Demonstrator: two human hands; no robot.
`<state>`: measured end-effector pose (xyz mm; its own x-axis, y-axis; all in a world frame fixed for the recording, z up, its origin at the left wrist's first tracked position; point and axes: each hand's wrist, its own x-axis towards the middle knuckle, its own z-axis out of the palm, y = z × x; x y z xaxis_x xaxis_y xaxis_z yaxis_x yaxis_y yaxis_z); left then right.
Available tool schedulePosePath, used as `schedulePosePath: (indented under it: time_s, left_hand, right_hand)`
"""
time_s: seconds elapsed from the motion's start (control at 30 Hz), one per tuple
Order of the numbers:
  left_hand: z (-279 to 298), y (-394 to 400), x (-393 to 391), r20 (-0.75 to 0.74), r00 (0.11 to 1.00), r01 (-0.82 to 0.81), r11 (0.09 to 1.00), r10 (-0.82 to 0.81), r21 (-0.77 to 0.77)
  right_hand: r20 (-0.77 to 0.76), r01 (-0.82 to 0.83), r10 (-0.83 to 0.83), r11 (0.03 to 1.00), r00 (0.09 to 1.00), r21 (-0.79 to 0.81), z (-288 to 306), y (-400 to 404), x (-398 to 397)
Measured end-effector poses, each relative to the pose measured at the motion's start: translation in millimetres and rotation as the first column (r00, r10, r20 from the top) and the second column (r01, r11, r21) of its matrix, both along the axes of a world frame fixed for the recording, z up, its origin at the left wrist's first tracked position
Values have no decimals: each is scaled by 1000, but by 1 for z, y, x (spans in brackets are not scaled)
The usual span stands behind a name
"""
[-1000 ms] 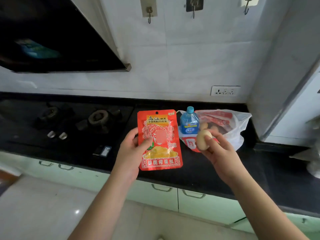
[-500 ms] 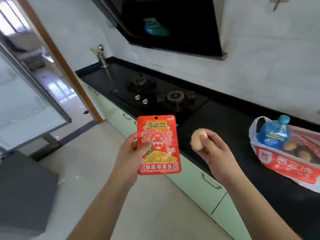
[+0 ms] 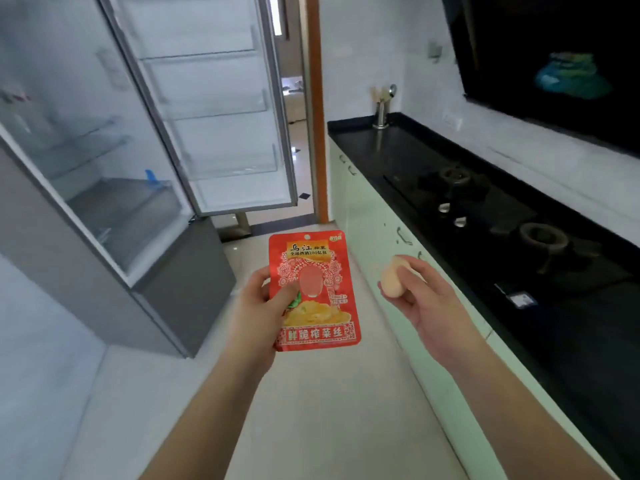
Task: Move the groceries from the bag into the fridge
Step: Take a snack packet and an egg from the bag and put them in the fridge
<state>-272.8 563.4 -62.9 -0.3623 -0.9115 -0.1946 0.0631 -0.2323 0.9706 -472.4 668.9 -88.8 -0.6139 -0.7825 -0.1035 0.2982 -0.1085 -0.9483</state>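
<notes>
My left hand (image 3: 258, 306) grips a flat red snack packet (image 3: 317, 271) by its left edge and holds it upright at the centre of the view. A pale egg (image 3: 393, 280) rests in the fingers of my right hand (image 3: 424, 299), to the right of the packet. The fridge (image 3: 104, 174) stands open at the left, with glass shelves and a drawer inside. Its door (image 3: 214, 109) is swung wide, showing door racks. The grocery bag is out of view.
A black counter (image 3: 398, 150) with a gas hob (image 3: 485, 202) runs along the right over pale green cabinets (image 3: 367, 209). A metal utensil holder (image 3: 381, 112) stands at its far end. A doorway (image 3: 294, 98) opens behind the fridge door. Light floor lies ahead.
The view has swung left from the counter and the bag to the open fridge. Both hands still hold the packet and the egg in front of me.
</notes>
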Motion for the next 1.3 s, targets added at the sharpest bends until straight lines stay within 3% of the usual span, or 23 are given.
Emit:
schedulePosePath:
  time_s: [0.23, 0.5, 1.03, 1.3]
  left_hand:
    - [-6, -53, 83, -31, 984, -174, 984, 175, 23]
    - [-13, -98, 114, -54, 942, -327, 942, 331, 72]
    - [-15, -222, 6, 60, 872, -489, 871, 486, 47]
    - [-15, -273, 0, 39, 797, -604, 791, 603, 95]
  right_hand:
    - [15, -193, 193, 981, 981, -10, 3, -91, 67]
    - [34, -359, 359, 933, 933, 8, -2, -164, 89]
    - [16, -548, 548, 836, 837, 34, -12, -319, -23]
    - [17, -625, 624, 781, 781, 13, -6, -403, -27]
